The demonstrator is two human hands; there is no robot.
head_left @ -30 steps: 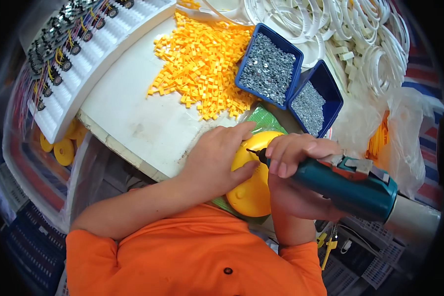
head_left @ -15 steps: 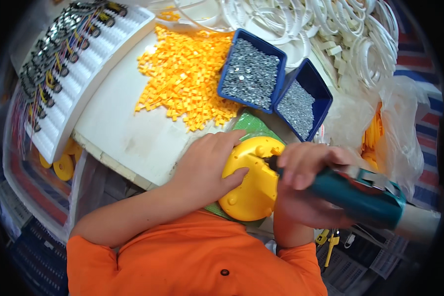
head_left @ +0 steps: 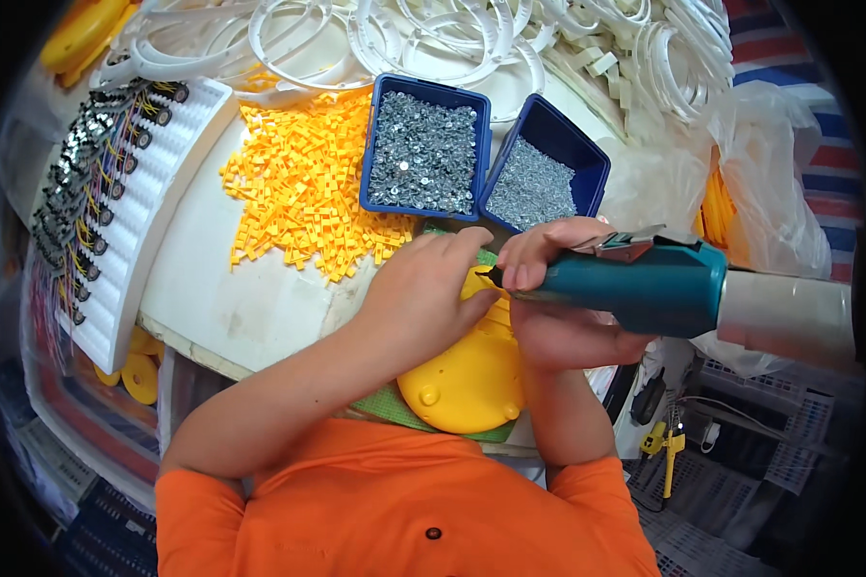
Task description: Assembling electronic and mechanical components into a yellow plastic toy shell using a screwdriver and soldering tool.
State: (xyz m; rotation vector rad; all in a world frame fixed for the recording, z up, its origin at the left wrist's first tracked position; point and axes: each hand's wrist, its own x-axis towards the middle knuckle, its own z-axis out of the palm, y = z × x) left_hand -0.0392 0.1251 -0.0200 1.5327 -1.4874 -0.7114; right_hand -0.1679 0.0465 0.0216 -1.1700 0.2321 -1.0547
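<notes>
A yellow round plastic housing (head_left: 467, 380) with raised pegs lies on a green mat (head_left: 404, 409) in front of me. My left hand (head_left: 423, 288) grips its far left edge, thumb over the top and fingertips along the rim. Wrapped round a teal electric screwdriver (head_left: 645, 286) is my right hand (head_left: 563, 308). The screwdriver lies nearly level, its dark tip pointing left at the housing's far part, close to my left thumb. Whether the tip touches a screw is hidden by my fingers.
Beyond my hands stand two blue bins, a bin of screws (head_left: 423, 154) and a bin of smaller metal parts (head_left: 534, 188). Small yellow pieces (head_left: 308, 178) are heaped left of them. A white foam tray (head_left: 154, 212) carries wired parts. White rings (head_left: 404, 38) lie at the back.
The screwdriver has swung to a more level pose, and its tip has moved to the housing's far part. My left hand stays on the housing. The whole view has shifted.
</notes>
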